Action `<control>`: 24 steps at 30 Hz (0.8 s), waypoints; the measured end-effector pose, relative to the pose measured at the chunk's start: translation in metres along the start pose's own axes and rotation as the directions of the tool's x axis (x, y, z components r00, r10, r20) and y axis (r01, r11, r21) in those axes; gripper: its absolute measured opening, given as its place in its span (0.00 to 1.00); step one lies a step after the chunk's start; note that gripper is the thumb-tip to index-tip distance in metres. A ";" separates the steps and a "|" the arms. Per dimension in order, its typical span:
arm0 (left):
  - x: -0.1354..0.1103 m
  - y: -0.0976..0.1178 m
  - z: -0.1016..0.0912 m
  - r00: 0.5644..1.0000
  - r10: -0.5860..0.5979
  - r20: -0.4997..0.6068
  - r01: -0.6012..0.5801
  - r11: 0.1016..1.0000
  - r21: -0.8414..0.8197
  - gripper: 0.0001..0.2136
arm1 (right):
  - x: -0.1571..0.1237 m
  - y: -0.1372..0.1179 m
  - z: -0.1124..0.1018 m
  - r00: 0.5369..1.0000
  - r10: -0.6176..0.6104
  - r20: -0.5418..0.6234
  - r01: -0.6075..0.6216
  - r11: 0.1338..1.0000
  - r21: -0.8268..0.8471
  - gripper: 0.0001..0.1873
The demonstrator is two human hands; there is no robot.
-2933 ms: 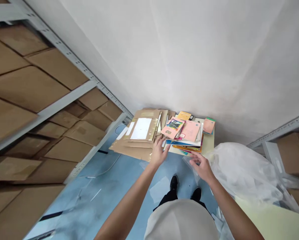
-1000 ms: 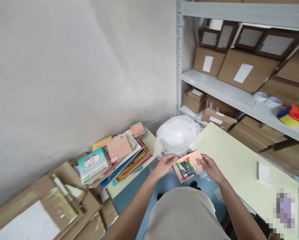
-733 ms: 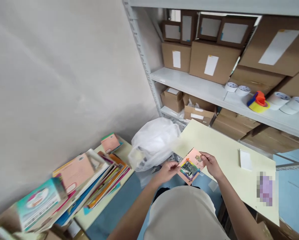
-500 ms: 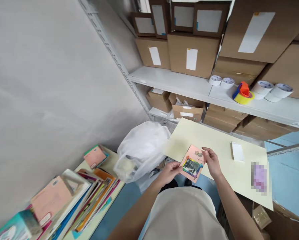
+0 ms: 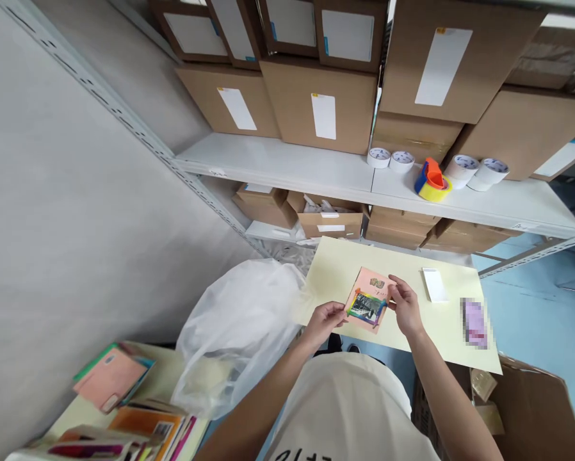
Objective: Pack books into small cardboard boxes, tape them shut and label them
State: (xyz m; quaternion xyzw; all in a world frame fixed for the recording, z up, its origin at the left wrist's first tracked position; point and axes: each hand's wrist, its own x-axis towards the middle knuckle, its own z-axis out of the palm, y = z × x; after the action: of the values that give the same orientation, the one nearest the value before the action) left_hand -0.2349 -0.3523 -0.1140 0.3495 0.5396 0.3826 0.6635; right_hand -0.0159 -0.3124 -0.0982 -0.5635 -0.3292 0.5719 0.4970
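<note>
A thin pink booklet [image 5: 368,299], with a dark picture in a rainbow-coloured frame on its cover, is held in front of me above the near edge of a pale yellow tabletop [image 5: 393,259]. My left hand [image 5: 326,320] pinches its left edge. My right hand [image 5: 404,303] grips the upper right edge, thumb on the cover. Farther right on the tabletop lie a small white box or tray [image 5: 434,285] and a blurred-out purple item [image 5: 474,323].
A white plastic bag [image 5: 239,326] bulges left of the table. Books [image 5: 143,422] and a pink-topped stack [image 5: 109,378] sit at lower left. Behind, a shelf [image 5: 287,163] carries cartons [image 5: 321,105], tape rolls [image 5: 403,161] and a tape dispenser [image 5: 432,180]. An open carton [image 5: 537,410] stands lower right.
The view has turned to the right, so the shelf and table sit further left. Both hands still hold the pink booklet, now over the tabletop's near edge.
</note>
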 end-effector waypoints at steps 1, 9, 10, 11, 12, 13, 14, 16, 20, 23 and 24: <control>0.005 0.002 -0.003 1.000 0.006 0.008 -0.006 1.000 -0.005 0.19 | 0.002 -0.002 0.002 1.000 -0.002 -0.003 0.002 1.000 0.005 0.32; 0.033 0.000 -0.026 0.998 -0.058 -0.012 0.052 0.955 -0.293 0.28 | 0.002 0.005 0.013 0.985 -0.150 0.088 0.155 0.986 -0.054 0.28; 0.035 0.000 -0.029 0.998 -0.068 0.001 0.065 0.950 -0.306 0.28 | 0.002 0.004 0.014 0.976 -0.198 0.096 0.206 0.974 -0.092 0.26; 0.036 0.001 -0.031 0.997 -0.080 0.022 0.083 0.947 -0.311 0.28 | 0.003 0.002 0.015 0.963 -0.250 0.104 0.263 0.955 -0.136 0.24; 0.038 0.002 -0.033 0.994 -0.095 0.051 0.106 0.945 -0.310 0.28 | 0.004 -0.001 0.016 0.947 -0.300 0.116 0.318 0.931 -0.182 0.22; 0.039 0.003 -0.035 0.990 -0.110 0.083 0.130 0.942 -0.308 0.28 | 0.005 -0.005 0.016 0.928 -0.347 0.139 0.371 0.900 -0.230 0.21; 0.039 0.004 -0.036 0.985 -0.125 0.118 0.155 0.940 -0.303 0.28 | 0.007 -0.010 0.016 0.906 -0.386 0.172 0.421 0.865 -0.274 0.19; 0.040 0.005 -0.035 0.975 -0.137 0.173 0.180 0.947 -0.266 0.27 | 0.011 -0.021 0.015 0.864 -0.427 0.265 0.499 0.796 -0.343 0.15; 0.039 0.008 -0.033 0.985 -0.060 0.162 0.080 0.990 -0.117 0.21 | 0.020 -0.038 0.014 0.868 -0.316 0.383 0.461 0.799 -0.386 0.15; 0.038 0.016 -0.035 0.989 0.029 0.147 -0.004 0.986 -0.165 0.26 | 0.026 -0.043 0.017 0.901 -0.206 0.381 0.357 0.852 -0.383 0.18; 0.037 0.019 -0.037 0.987 0.066 0.149 -0.041 0.985 -0.169 0.28 | 0.028 -0.044 0.019 0.906 -0.187 0.380 0.338 0.859 -0.384 0.19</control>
State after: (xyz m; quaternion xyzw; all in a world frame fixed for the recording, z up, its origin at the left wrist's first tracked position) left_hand -0.2688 -0.3086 -0.1200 0.3361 0.4437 0.4157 0.7193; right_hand -0.0218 -0.2696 -0.0635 -0.5066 -0.6029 0.4940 0.3686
